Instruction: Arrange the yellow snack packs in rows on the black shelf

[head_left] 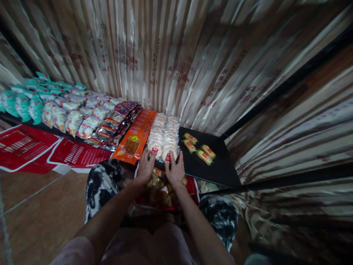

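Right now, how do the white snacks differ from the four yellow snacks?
The white snacks are round; the yellow snacks are oblong. The white snacks fill two tight rows; the yellow snacks lie loosely. The left hand and right hand touch the white snacks, not the yellow snacks. Both are wrapped.

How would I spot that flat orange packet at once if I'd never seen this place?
Find the black shelf running along the striped curtain. Partway along it, between dark shiny packets and two rows of round pale packets, lies the orange packet. Unlike its smaller, clustered neighbours, it is large, flat and bright orange, with brown strips pictured near its front end.
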Demonstrator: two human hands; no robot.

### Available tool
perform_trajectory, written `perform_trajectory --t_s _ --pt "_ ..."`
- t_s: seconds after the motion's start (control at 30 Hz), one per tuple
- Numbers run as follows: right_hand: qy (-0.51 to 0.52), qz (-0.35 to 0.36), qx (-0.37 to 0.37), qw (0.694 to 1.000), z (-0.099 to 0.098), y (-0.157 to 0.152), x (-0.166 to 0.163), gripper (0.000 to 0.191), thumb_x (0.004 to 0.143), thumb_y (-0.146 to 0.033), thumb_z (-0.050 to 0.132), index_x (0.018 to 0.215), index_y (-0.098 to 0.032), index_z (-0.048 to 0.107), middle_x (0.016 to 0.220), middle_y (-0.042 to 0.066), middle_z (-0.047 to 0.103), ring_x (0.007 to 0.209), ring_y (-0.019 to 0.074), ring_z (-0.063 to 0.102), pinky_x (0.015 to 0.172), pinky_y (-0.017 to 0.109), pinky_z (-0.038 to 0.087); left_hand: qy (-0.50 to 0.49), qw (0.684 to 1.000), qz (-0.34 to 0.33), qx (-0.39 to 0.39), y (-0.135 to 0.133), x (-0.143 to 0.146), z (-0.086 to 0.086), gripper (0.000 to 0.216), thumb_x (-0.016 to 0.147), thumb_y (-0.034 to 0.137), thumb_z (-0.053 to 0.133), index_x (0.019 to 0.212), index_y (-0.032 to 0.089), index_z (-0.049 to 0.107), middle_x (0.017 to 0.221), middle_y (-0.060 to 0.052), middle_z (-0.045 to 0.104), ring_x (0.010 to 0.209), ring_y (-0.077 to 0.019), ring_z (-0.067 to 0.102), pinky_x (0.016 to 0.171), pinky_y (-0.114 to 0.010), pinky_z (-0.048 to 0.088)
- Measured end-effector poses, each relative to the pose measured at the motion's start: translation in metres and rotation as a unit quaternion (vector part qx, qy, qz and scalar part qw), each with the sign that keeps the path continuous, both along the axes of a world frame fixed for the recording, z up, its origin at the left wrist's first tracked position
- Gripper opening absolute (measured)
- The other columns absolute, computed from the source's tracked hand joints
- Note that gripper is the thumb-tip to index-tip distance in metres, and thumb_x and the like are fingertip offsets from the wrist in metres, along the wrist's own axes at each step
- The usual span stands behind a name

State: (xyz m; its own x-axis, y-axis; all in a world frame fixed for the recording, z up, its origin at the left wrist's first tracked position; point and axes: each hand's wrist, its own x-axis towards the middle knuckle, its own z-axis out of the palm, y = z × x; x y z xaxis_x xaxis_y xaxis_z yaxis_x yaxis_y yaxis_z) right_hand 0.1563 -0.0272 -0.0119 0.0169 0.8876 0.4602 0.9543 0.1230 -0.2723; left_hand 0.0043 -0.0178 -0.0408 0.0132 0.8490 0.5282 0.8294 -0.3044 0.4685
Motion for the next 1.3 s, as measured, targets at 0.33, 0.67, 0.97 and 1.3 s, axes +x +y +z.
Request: perform_trajectory --t_s 0.33,0.67,0.97,1.3 --pt "0.055 -0.002 -0.029 0.998 0.000 0.003 0.010 0.063 0.085 -0.040 0.043 0.142 -0.023 0.022 0.145 0.012 0.025 0.125 0.0248 0.038 0.093 0.037 0.043 0.012 0.999 -0.029 -0.009 -0.027 -0.002 0.013 0.054 0.077 0.003 0.039 0.129 0.017 0.042 0.133 -0.012 0.038 0.134 -0.0265 0.021 0.106 -0.049 0.031" --pt "0.061 0.016 -0.042 0.997 -0.002 0.007 0.015 0.056 0.087 -0.038 0.041 0.139 -0.020 0.030 0.127 0.010 0.049 0.115 0.0216 0.046 0.094 0.032 0.040 -0.044 0.998 -0.024 -0.023 -0.037 -0.014 0.014 0.039 0.076 0.004 0.039 0.109 0.012 0.058 0.117 -0.012 0.053 0.116 -0.0218 0.046 0.102 -0.040 0.041" --pt "0.045 0.013 -0.043 0.998 0.002 0.005 0.013 0.055 0.088 -0.038 0.039 0.139 -0.020 0.030 0.124 0.010 0.050 0.109 0.0221 0.046 0.092 0.032 0.039 -0.094 0.993 -0.003 -0.069 -0.024 -0.026 0.028 0.034 0.078 0.007 0.039 0.099 0.016 0.062 0.112 -0.008 0.056 0.106 -0.0187 0.054 0.099 -0.036 0.044" --pt "0.045 0.019 -0.043 0.998 0.003 0.004 0.013 0.056 0.087 -0.039 0.039 0.139 -0.019 0.029 0.123 0.011 0.049 0.109 0.0228 0.045 0.092 0.033 0.038 -0.179 0.981 0.029 -0.065 -0.051 -0.036 0.036 0.027 0.080 0.011 0.039 0.090 0.015 0.064 0.107 -0.008 0.058 0.101 -0.0176 0.056 0.090 -0.035 0.050"
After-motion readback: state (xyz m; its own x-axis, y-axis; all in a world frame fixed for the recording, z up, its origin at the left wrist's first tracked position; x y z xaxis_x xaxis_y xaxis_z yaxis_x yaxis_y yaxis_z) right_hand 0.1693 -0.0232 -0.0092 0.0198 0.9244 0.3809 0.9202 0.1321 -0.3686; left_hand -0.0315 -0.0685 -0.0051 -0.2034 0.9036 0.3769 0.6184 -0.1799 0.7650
